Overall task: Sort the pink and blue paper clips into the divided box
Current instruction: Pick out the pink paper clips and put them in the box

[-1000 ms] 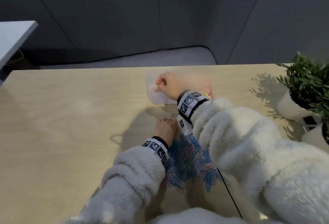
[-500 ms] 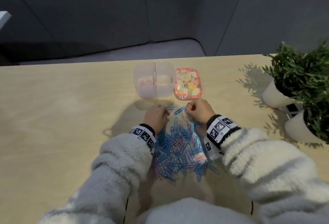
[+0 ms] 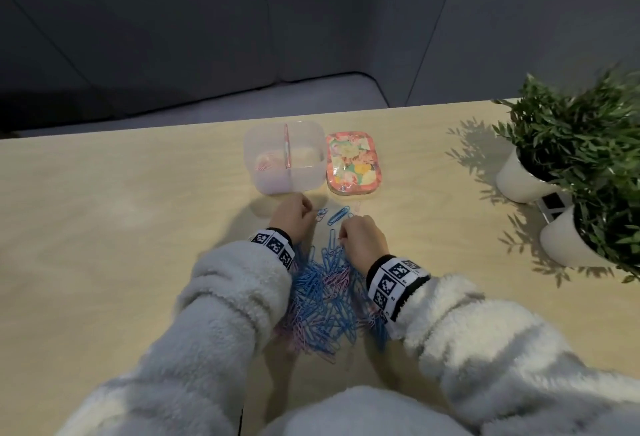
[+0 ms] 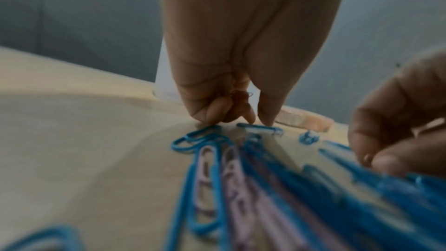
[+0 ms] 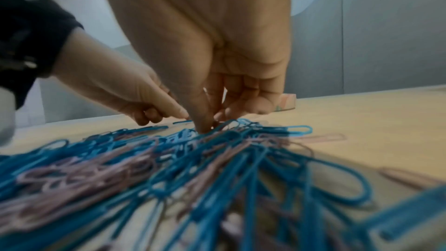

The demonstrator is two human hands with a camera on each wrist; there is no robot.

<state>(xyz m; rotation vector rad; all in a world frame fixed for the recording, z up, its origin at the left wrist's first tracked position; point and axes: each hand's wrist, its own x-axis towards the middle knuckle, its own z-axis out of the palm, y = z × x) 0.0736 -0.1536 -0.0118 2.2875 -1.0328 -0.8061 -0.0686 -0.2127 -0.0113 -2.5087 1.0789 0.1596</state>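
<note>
Both hands work the far end of the paper clip pile point(image 3: 325, 293), a mixed blue and pink heap near the front edge of the bench point(image 3: 104, 227), between the two sleeves. Left hand point(image 3: 291, 215): fingers curled, tips down on the bench touching a loose blue clip point(image 4: 259, 127); a bit of wire shows between the curled fingers in the left wrist view, but whether its grip grasps a clip cannot be told. Right hand point(image 3: 363, 239): thumb and fingertips dug into the pile's far edge, pinching at blue clips; whether anything is actually held cannot be told, blurred. Divided box point(image 3: 284, 158), translucent, sits toward the far edge, just beyond the hands; a few pink clips point(image 3: 265, 163) in its left compartment. Floral lid point(image 3: 354, 160) lies flat just right of the box. Two potted plants point(image 3: 568, 144) at the right edge.
</note>
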